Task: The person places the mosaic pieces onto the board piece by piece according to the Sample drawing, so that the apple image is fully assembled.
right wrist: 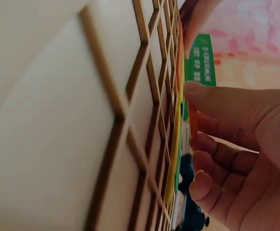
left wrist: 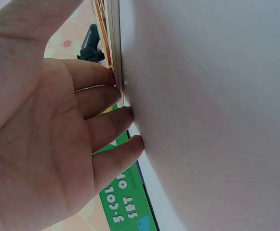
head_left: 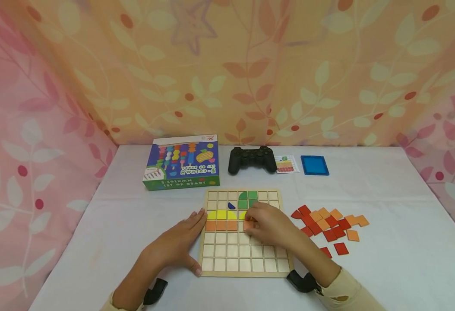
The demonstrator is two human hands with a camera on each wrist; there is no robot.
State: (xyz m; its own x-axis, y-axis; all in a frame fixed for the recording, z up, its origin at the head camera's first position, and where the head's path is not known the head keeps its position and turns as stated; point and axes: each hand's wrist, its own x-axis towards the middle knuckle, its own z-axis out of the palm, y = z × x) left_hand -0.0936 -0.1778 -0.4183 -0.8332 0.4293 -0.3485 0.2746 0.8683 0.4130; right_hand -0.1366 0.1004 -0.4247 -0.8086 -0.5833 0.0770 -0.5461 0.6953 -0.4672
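Observation:
A wooden grid board (head_left: 251,263) lies on the table with coloured tiles in its upper rows. My right hand (head_left: 272,224) pinches an orange square tile (right wrist: 193,120) between thumb and fingers, just above the board. To its left, three orange tiles (head_left: 221,226) fill cells below a row of yellow tiles (head_left: 221,214). Green tiles (head_left: 243,204) sit near the top, and a small dark blue piece (head_left: 231,206) lies at an angle nearby. Along the board's left edge rests my left hand (head_left: 175,244), fingers extended and touching the frame; its palm (left wrist: 38,144) faces the left wrist camera.
Loose red and orange tiles (head_left: 330,235) are scattered right of the board. Behind it stand a bead-set box (head_left: 182,162), a black game controller (head_left: 252,159), a printed pattern card (head_left: 287,164) and a blue square tray (head_left: 314,165). Patterned curtains (head_left: 251,86) border the table.

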